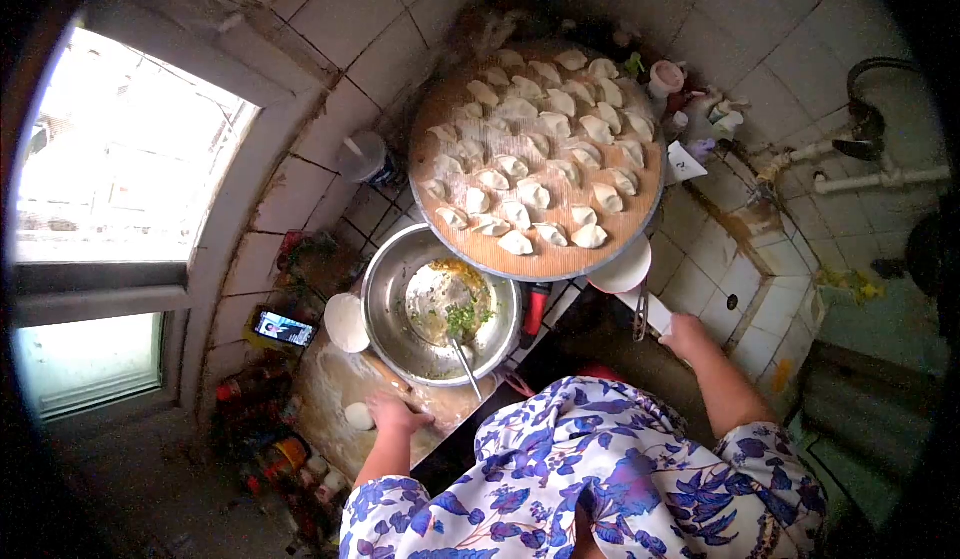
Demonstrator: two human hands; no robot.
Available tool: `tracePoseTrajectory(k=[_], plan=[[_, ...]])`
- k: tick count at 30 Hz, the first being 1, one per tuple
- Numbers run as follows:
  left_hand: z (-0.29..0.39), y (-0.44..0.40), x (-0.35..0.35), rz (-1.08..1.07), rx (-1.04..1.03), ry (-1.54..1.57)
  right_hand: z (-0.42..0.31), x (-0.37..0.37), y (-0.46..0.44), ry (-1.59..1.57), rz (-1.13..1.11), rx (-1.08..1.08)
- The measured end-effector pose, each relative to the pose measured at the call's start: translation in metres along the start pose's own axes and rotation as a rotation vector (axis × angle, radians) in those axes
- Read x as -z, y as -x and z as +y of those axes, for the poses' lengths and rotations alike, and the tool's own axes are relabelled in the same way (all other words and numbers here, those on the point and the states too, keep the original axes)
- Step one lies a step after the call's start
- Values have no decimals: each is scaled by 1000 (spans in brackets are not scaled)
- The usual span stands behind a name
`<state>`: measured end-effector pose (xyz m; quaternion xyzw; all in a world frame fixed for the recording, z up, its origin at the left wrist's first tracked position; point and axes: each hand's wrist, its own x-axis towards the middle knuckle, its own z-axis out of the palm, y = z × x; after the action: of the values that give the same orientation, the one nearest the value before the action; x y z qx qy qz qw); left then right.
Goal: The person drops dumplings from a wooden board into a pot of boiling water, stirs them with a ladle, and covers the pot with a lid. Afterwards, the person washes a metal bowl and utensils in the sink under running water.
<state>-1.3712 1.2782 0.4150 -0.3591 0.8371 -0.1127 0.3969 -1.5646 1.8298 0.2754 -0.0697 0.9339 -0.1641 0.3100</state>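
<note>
My left hand (398, 415) rests on a floured wooden board (320, 384) with its fingers apart. Just left of it lies a small flat round of dough (359, 416). A rolling pin (386, 371) lies above the fingers, partly under the steel bowl's side. The steel bowl (375, 304) holds a little filling with chopped greens (468, 317) and a metal spoon (466, 367). My right hand (686, 336) is closed at the end of a white strip (652, 315), next to a metal handle-like piece (640, 317); its grip is partly hidden.
A large round tray (480, 252) with rows of dumplings (533, 194) stands beyond the bowl. A white round (347, 323) sits left of the bowl. A red-handled tool (535, 316), a phone (284, 327), a white bowl-shaped thing (624, 267) and a tub (366, 159) are around.
</note>
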Motion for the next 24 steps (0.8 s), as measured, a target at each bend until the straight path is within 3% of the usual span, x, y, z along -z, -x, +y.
tracePoseTrajectory(k=[7, 10, 16, 24], plan=[[-71, -13, -34, -51, -19, 18, -47, -30, 46, -34, 31, 20], [-30, 0, -59, -63, 4, -1, -13, -40, 46, -64, -8, -9], [77, -73, -26, -53, 9, -6, 29, -53, -85, -16, -5, 1], [52, -81, -91, -31, 6, -6, 24, -95, -59, 26, -22, -4]])
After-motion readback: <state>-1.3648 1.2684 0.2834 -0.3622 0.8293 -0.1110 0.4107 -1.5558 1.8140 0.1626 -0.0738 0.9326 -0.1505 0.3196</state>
